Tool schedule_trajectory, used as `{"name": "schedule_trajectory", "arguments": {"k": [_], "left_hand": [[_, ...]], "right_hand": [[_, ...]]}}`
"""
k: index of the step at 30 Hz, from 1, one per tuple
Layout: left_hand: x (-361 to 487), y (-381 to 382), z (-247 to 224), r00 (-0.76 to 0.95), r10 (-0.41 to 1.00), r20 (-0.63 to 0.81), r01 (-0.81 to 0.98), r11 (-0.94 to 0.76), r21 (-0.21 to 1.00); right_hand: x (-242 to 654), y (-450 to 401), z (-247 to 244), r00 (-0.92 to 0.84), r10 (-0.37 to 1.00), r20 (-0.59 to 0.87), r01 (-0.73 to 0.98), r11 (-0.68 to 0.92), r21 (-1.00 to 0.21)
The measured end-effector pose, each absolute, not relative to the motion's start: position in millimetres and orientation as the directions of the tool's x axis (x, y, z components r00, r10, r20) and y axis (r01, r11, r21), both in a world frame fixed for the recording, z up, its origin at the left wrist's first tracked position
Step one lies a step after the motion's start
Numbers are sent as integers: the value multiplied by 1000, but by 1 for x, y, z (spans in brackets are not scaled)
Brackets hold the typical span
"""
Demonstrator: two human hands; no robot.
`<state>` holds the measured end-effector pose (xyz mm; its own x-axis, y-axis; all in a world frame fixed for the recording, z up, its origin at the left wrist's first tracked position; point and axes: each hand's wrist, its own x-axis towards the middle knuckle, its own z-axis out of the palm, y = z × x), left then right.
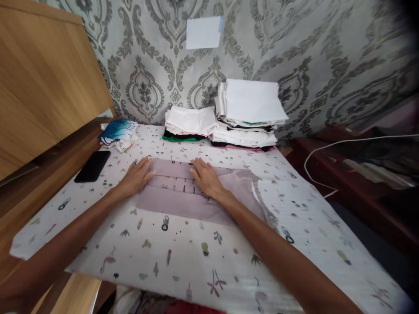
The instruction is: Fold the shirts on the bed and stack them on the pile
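A thin, pale mauve-grey fabric garment (183, 207) lies flat across the middle of the white cloth covering with small plant prints (147, 237). The person's left hand (137, 176) rests at its left end and the right hand (207, 178) on its upper middle, palms down, fingers extended and slightly spread, pinching nothing; this probably keeps the light layers from slipping. The tall white-topped stack of folded cloth (252, 102) stands back by the wall, seemingly leaving working room. The garment's long sides turn inward, leaving a darker-printed strip between; its right end fans out, loose and wrinkled.
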<state>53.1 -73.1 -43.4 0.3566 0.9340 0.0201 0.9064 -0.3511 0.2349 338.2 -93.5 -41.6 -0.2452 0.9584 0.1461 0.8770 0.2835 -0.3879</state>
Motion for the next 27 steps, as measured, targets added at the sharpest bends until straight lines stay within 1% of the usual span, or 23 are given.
{"name": "schedule_trajectory", "arguments": {"k": [2, 5, 7, 10, 13, 15, 17, 22, 25, 27], "left_hand": [[59, -89, -44, 395, 918, 34, 882, -390, 264], [67, -101, -48, 485, 873, 58, 834, -481, 268], [67, -92, -51, 479, 874, 81, 832, -481, 276], [64, -55, -47, 357, 929, 97, 873, -369, 320], [64, -12, -37, 220, 974, 48, 909, -223, 354], [67, 9, -32, 184, 983, 16, 915, -177, 361], [71, 20, -29, 173, 985, -13, 914, -156, 376], [77, 26, -27, 186, 978, -94, 884, -125, 451], [77, 23, -23, 190, 975, -112, 862, -111, 495], [79, 20, -19, 185, 977, -110, 841, -99, 532]], "right_hand": [[332, -102, -37, -295, 944, 144, 862, 329, -385], [317, -118, -32, -382, 915, 131, 836, 403, -374], [303, -129, -29, -419, 896, 147, 821, 443, -360], [277, -146, -25, -481, 854, 199, 794, 520, -315], [247, -163, -22, -594, 769, 234, 732, 638, -240], [228, -171, -23, -656, 720, 225, 693, 693, -198], [213, -175, -24, -674, 709, 206, 688, 705, -172], [199, -173, -21, -664, 735, 134, 722, 678, -139], [201, -170, -16, -654, 748, 109, 730, 663, -165], [203, -168, -12, -614, 784, 92, 755, 617, -222]]}}
